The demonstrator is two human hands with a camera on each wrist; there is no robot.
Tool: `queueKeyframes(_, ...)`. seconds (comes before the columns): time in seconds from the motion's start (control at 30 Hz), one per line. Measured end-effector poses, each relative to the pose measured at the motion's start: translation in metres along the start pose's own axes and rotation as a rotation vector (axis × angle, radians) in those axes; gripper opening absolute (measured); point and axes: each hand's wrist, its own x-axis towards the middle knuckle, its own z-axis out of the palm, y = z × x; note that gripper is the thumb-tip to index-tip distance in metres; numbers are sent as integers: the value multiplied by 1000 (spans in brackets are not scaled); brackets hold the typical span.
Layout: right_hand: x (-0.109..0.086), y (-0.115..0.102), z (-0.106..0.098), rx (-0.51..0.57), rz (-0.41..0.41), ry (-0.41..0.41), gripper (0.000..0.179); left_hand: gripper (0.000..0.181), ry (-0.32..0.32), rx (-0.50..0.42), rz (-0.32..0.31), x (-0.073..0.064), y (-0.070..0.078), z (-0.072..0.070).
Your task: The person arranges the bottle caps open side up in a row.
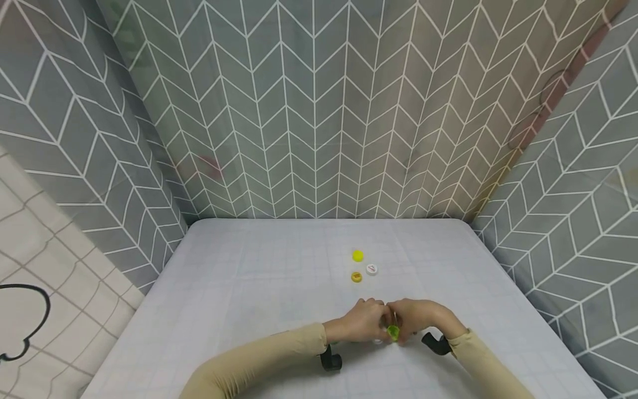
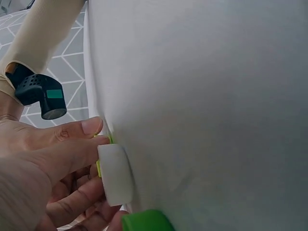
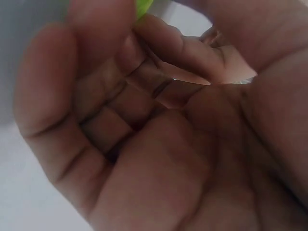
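Both hands meet over a small, translucent lime-green cap (image 1: 393, 332) near the front of the table. My left hand (image 1: 363, 321) pinches it from the left. Facing it, my right hand (image 1: 413, 317) has curled fingers and thumb at the same cap; in the right wrist view only a lime edge (image 3: 143, 7) shows past the fingertips. A white cap (image 2: 115, 175) stands out close to the left fingertips in the left wrist view, covering much of the lime cap there. Below it, a green cap (image 2: 147, 220) is cut off by the frame.
Beyond the hands, a bright yellow cap (image 1: 358, 255), a white printed cap (image 1: 371, 269) and a golden-yellow cap (image 1: 356, 277) lie grouped on the white-covered table (image 1: 259, 266). Grey patterned curtains (image 1: 314, 111) enclose the back and sides. Black wrist cameras (image 1: 331, 359) hang below both wrists.
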Motion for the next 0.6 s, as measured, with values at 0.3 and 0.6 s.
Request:
queueKeyframes(0.3,1,-3,0,-17,89,2,38,27,-20,41,-34,3,3,3)
queueKeyframes(0.6,-2,-1,-2,-21,82,-14,40,31,-67,15,-21,3,2,0)
